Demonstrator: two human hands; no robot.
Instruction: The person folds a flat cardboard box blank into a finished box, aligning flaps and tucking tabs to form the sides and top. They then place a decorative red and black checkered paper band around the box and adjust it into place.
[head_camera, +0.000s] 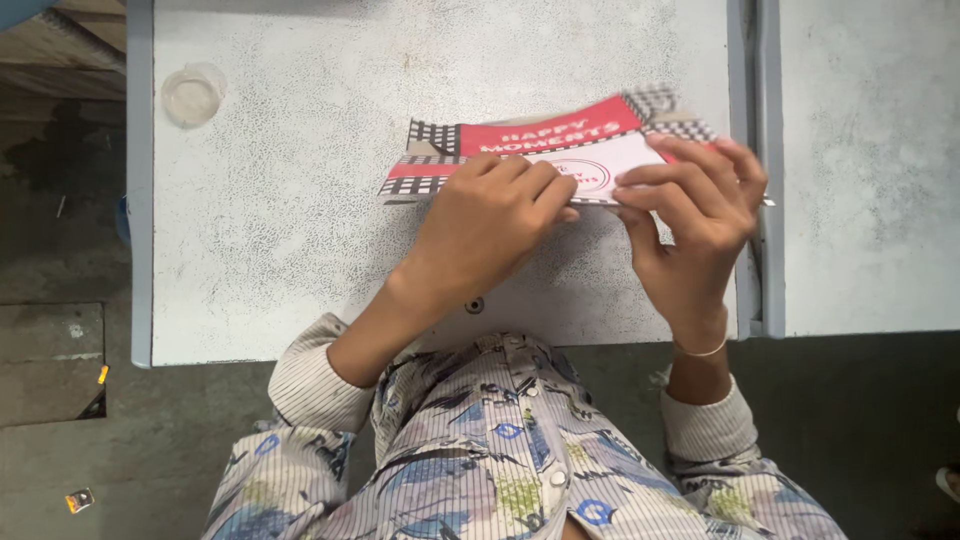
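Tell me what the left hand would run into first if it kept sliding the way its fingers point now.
The left hand points up and to the right across the flat printed cardboard sheet. The first thing in that line looks to be the fingers of the right hand, which sit close by on the same sheet.

Worn white table (300, 250) bears a flat printed carton (560, 140) and clear lid (192, 95)
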